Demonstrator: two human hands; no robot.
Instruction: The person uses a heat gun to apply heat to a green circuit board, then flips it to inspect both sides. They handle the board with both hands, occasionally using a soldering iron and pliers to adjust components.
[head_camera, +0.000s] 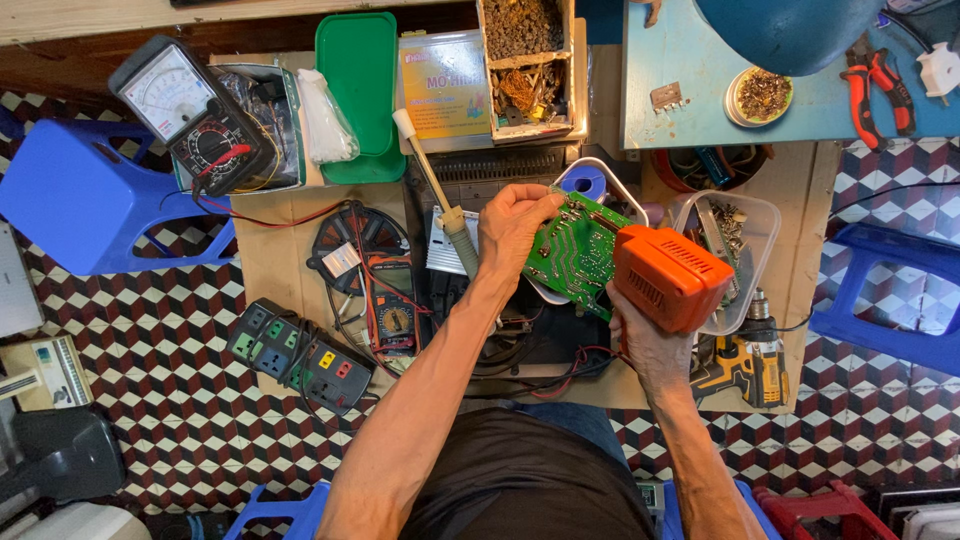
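The person holds a green circuit board (578, 252) up over the wooden counter (280, 275). The left hand (512, 228) grips the board's left edge, with the fingers (545, 203) curled shut over its top. The right hand (650, 345) is wrapped tight around an orange tool (672, 275), just to the right of the board. The tool's front end touches the board's right edge or is very close to it; which one is hard to tell.

The board looks like it is being worked on, and no finished part can be picked out from here.

A white stick tool (437, 195) pokes out just left of the board. Farther left lie a small orange meter (393, 310) and a power strip (300, 355). A big black meter (190, 112) sits far up to the left. A clear tub of small parts (745, 235) sits right of the board, and a yellow drill (745, 365) lies below that.
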